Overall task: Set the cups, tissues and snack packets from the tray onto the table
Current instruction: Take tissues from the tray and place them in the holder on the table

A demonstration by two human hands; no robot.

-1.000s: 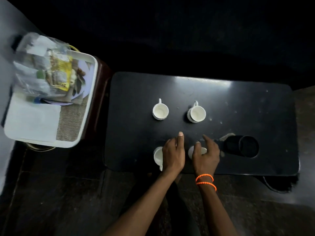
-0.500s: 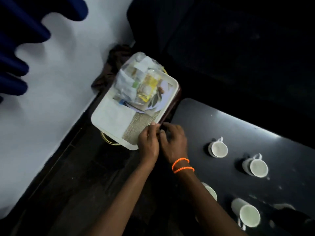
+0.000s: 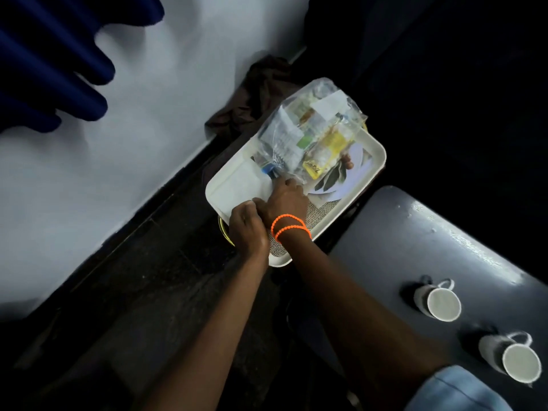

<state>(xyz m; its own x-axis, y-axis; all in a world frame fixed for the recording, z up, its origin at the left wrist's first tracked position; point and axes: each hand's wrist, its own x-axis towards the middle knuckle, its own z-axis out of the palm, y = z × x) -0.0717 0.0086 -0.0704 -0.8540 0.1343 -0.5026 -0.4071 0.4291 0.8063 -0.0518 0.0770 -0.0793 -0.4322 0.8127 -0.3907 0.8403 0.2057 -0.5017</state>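
A white tray [image 3: 374, 161] sits left of the dark table [image 3: 415, 250]. On it lie a clear plastic bag of snack packets [image 3: 308, 129] and a flat stack of white tissues [image 3: 238, 185]. My left hand [image 3: 246, 229] curls its fingers on the near corner of the tissues. My right hand [image 3: 286, 200], with orange bands at the wrist, lies across the tissues with its fingertips at the bag's lower edge; its grip is hidden. Two white cups [image 3: 441, 304] [image 3: 519, 363] stand on the table at the right.
A pale wall [image 3: 142, 120] runs along the left, with dark blue cloth [image 3: 44, 54] hanging at the top left. A brown cloth [image 3: 255, 93] lies behind the tray. A woven mat [image 3: 320, 215] covers the tray's near end. The floor below is dark.
The view has swung from the table to the tray. Both hands left the cups, moved from the tray's near edge onto the tissues, and the right fingertips reached the bag.
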